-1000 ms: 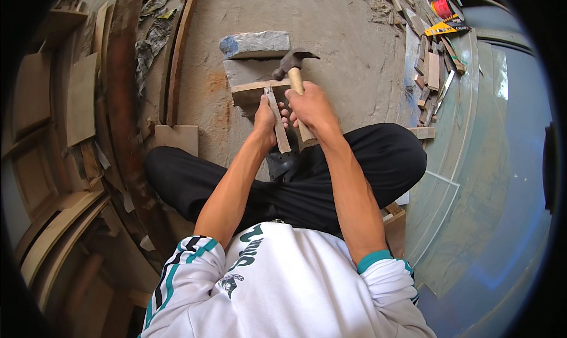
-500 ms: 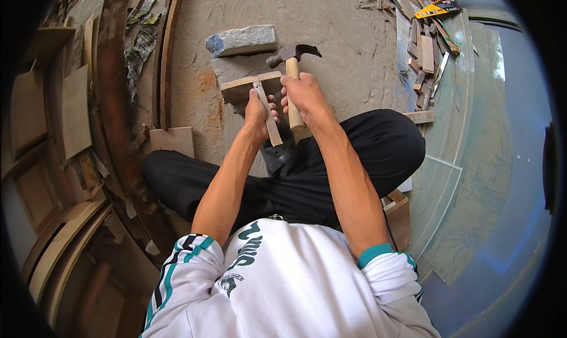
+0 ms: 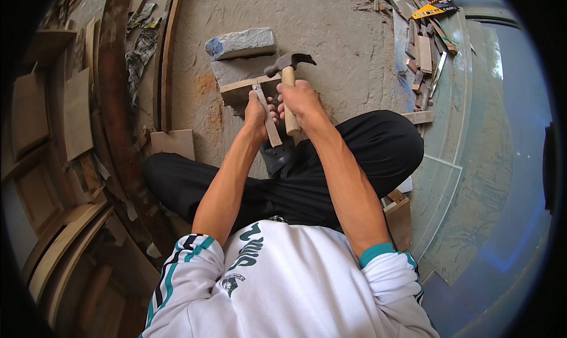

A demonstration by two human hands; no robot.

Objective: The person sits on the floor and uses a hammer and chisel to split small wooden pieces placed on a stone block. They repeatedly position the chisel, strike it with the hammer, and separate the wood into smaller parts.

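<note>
My left hand is closed round a narrow wooden strip, which slants from the far end by a wooden block down toward my lap. In my right hand is a claw hammer, gripped by its pale wooden handle, with the dark head upward and its claw pointing right. The hammer head hangs just right of the wooden block, whose pale top edge faces me. Behind that block lies a grey stone block with a blue patch at its left end. What the strip's far tip touches is too small to tell.
At left, long dark beams and stacked wooden panels line the floor. Wood offcuts and a yellow-handled tool lie at far right, beside large glass sheets. A flat board rests near my left knee.
The hammer and my right hand have come slightly left and nearer to me, toward the wooden strip. My left hand and the strip stay nearly in place.
</note>
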